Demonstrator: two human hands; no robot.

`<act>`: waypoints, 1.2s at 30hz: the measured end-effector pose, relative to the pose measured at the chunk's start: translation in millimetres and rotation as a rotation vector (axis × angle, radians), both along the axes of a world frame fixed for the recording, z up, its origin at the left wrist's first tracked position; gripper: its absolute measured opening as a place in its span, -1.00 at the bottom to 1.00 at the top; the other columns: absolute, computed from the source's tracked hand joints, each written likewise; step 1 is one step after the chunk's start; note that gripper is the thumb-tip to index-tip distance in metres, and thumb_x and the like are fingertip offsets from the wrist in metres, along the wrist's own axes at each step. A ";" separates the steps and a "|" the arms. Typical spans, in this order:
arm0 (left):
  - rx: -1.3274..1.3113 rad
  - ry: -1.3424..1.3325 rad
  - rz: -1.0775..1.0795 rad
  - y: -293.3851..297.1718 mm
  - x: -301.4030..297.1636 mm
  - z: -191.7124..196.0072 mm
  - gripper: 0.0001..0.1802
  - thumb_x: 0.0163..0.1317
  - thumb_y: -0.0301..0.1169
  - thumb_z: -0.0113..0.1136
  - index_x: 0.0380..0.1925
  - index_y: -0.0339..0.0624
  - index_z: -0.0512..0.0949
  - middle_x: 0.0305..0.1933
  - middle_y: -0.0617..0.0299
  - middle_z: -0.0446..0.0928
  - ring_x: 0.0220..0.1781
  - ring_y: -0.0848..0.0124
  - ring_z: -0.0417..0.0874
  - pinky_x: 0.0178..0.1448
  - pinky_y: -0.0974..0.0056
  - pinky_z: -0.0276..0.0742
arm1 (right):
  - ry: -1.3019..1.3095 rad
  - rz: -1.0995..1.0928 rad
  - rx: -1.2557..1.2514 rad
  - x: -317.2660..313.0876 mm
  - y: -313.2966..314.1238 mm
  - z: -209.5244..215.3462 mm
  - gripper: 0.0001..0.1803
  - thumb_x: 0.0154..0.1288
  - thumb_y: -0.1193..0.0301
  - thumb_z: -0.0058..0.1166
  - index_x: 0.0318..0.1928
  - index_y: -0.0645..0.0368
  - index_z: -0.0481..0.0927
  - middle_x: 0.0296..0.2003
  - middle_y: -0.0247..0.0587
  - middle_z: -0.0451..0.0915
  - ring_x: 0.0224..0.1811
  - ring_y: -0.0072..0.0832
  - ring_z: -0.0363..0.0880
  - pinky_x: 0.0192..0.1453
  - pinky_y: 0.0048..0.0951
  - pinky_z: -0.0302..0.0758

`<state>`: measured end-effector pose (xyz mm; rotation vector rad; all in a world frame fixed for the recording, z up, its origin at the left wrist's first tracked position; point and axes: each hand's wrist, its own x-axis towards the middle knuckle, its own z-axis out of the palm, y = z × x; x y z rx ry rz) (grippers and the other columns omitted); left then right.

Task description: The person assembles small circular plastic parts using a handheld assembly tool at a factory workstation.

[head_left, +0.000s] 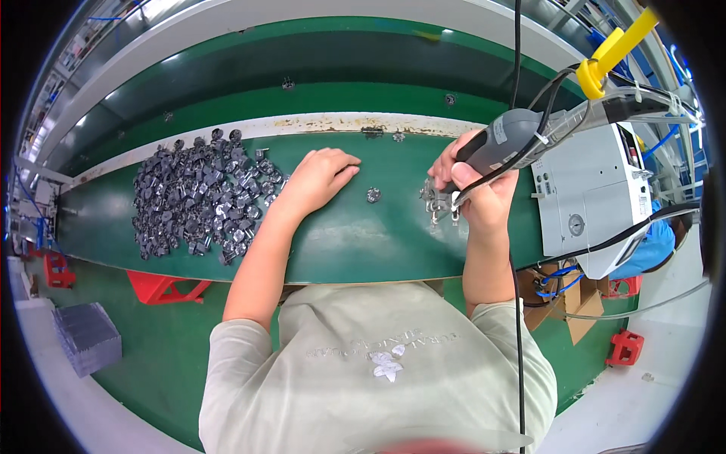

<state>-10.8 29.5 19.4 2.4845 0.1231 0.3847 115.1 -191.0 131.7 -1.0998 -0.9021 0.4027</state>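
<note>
My right hand [484, 185] is wrapped round a grey power screwdriver [505, 140] with a metal nose [439, 200] at its tip, held over the green work surface [355, 250]. Low on the table, my left hand [321, 178] is open, its fingers stretched toward the right and nothing seen in them. Between my hands lies one small dark round part [373, 195] with metal bits, apart from both. Left of my left forearm spreads a big heap of similar small parts [200, 200]. Whether anything sits inside the screwdriver's nose cannot be made out.
A white machine box [575, 197] with a round gauge stands at the right. Black cables [519, 356] and a yellow hook [605, 64] hang near the screwdriver. Behind a worn white ledge [318, 123], a green belt [340, 94] carries scattered parts. Red stools [162, 287] stand below.
</note>
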 end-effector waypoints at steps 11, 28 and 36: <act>0.026 -0.223 0.062 -15.9 6.0 20.1 -0.66 0.18 -0.45 0.14 -0.01 -0.17 0.60 0.05 0.10 0.59 0.17 0.15 0.51 0.32 0.08 0.28 | 0.077 0.049 0.128 7.5 -5.3 -15.0 -0.68 0.03 0.74 0.29 -0.40 0.18 0.39 -0.62 -0.31 0.50 -0.57 -0.61 0.48 -0.48 -0.51 0.47; 0.044 -0.160 -0.128 -47.4 12.4 -0.4 -0.60 -0.06 -0.37 0.42 -0.13 -0.12 0.64 -0.12 0.23 0.57 0.07 0.25 0.52 0.33 0.05 0.26 | 0.041 0.205 0.229 11.5 3.1 -33.7 -0.66 0.11 0.59 0.35 -0.32 0.17 0.36 -0.57 -0.25 0.51 -0.56 -0.49 0.48 -0.43 -0.40 0.48; 0.061 -0.125 -0.106 -48.1 14.9 -8.2 -0.70 -0.12 -0.31 0.47 -0.33 -0.10 0.67 -0.18 0.32 0.55 0.02 0.27 0.52 0.30 0.08 0.26 | 0.046 0.188 0.220 13.0 8.5 -38.8 -0.64 0.12 0.55 0.36 -0.30 0.17 0.35 -0.57 -0.28 0.48 -0.55 -0.49 0.46 -0.43 -0.42 0.48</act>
